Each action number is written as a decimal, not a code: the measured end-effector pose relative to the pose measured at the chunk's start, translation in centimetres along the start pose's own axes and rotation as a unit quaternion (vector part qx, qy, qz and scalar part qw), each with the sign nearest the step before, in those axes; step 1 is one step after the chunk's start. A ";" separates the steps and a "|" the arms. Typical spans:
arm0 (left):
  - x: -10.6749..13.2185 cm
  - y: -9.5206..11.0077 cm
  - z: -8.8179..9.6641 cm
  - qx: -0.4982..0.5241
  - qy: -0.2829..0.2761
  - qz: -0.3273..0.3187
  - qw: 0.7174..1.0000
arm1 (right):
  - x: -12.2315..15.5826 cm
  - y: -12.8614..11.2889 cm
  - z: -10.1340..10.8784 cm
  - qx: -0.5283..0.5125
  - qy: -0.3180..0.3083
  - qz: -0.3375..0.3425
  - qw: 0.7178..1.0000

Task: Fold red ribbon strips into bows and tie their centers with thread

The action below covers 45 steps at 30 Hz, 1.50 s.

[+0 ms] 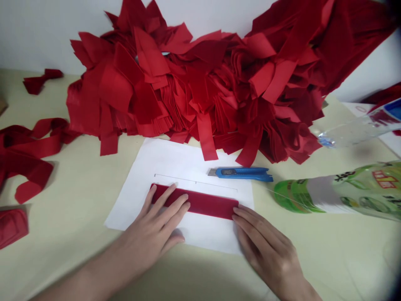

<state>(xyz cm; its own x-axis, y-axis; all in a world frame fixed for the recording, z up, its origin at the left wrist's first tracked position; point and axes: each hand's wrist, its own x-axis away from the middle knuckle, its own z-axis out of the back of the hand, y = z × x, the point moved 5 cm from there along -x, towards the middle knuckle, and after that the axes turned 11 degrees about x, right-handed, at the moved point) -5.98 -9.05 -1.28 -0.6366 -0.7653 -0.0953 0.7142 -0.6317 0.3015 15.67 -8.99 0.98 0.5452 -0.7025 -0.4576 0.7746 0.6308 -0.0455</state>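
A dark red fabric strip (pixel 206 203), velvety in look, lies flat on a white sheet of paper (pixel 131 196). It sits just below a thin drawn line with short tick marks. My left hand (pixel 156 225) rests on the strip's left part with its fingers spread flat. At the right end of the strip, the fingertips of my right hand (pixel 266 242) are pressed together on the edge, and the thumb is mostly hidden beneath the hand. Beyond the strip lies a blue utility knife (pixel 244 173), its blade end pointing left, partly on the paper.
A big heap of red fabric strips (pixel 188 92) stands along the wall behind the paper. Loose red ribbon pieces (pixel 31 146) and a folded red bundle (pixel 12 225) lie at left. At right are a green-labelled bottle (pixel 338 192) and a clear plastic wrapper (pixel 354 129).
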 end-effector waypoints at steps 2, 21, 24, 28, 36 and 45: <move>0.0 0.0 0.0 0.000 -0.001 0.001 1.000 | -0.1 0.1 0.0 -0.007 0.004 -0.009 1.000; -0.1 0.1 0.4 -0.011 -0.006 0.000 1.000 | -1.7 1.3 1.0 -0.050 -0.053 0.018 0.997; -0.2 0.1 0.5 0.004 -0.001 0.001 1.000 | -3.7 0.4 1.3 -0.039 -0.031 0.023 0.998; -0.3 0.2 0.6 0.018 -0.002 0.007 1.000 | -6.0 -2.3 -0.3 -0.057 -0.063 0.090 0.992; -1.7 0.1 2.6 0.092 -0.014 0.055 0.994 | -6.6 -3.3 -2.8 -0.064 -0.067 0.135 0.986; -7.7 -1.9 3.8 0.182 -0.025 0.107 0.977 | -6.2 -3.6 -2.9 -0.041 -0.048 0.147 0.987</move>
<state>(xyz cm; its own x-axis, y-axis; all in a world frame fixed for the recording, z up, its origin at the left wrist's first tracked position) -3.53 -1.44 2.48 -0.5032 -0.8627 0.0507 0.6877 -0.3642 0.6281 8.57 -5.90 1.43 0.7733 -0.5106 -0.3759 0.5520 0.8338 0.0032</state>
